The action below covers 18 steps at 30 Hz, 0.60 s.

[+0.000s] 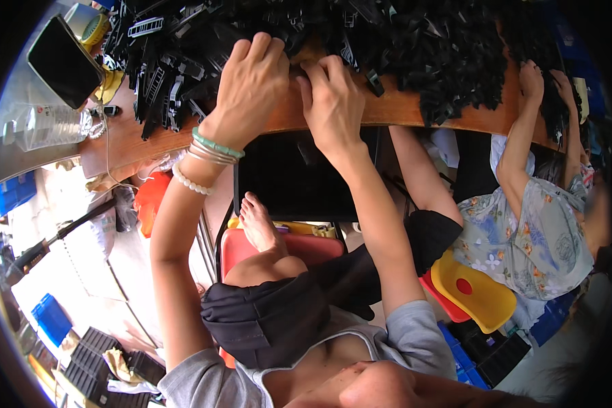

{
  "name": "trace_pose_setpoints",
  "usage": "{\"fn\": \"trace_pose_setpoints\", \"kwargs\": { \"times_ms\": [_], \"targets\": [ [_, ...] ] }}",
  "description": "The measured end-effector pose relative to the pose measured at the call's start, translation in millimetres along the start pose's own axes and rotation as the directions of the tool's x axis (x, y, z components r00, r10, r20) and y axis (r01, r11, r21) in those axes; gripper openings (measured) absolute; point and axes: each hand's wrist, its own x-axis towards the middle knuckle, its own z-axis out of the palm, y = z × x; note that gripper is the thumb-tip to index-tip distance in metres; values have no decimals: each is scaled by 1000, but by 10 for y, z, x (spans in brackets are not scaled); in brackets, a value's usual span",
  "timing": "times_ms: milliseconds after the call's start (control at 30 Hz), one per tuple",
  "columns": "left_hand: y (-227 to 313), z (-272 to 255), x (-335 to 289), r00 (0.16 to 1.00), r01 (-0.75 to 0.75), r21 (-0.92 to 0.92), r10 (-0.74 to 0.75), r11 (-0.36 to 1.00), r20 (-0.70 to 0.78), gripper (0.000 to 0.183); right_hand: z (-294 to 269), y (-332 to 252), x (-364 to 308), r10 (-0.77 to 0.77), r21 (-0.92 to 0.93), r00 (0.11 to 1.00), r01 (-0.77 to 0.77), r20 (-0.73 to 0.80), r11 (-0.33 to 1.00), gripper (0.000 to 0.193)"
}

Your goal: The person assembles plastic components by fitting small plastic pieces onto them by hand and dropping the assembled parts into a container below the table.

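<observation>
A wooden desk (289, 117) is curving across a cluttered workroom, bearing a wide heap of black plastic pieces (449, 61). At its near edge, both hands are meeting over the heap's fringe. The left hand (251, 85) is holding its fingers bent down and inward; the right hand (333, 102) is sitting just beside it, its thumb and fingers drawn toward a pinch. Whether either is gripping a piece, one cannot tell, since the fingertips are merging with the dark heap.

The heap is lying directly beyond the hands and spreading to both sides, its long axis running crosswise to the forearms. One loose piece (374, 83) is lying just right of the right hand, the nearer of the two, and slanting toward the desk's edge.

Farther out, left of the left hand, a phone (64, 61) is leaning above a clear plastic container (44, 126). Below the hands, a black tray (299, 180) is sitting under the desk. Well to their right, a co-worker's hands (532, 81) are reaching to the heap's far end.
</observation>
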Motion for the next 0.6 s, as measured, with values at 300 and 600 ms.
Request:
{"fn": "trace_pose_setpoints", "kwargs": {
  "times_ms": [300, 600],
  "targets": [
    [343, 49, -218, 903, 106, -881, -415, 461, -108, 31, -652, 241, -289, 428, 850, 755, -524, 496, -61, 33],
    [279, 223, -231, 961, 88, -781, -258, 619, -95, 25, -733, 387, -323, 310, 535, 892, -447, 329, 717, 26]
  ]
}}
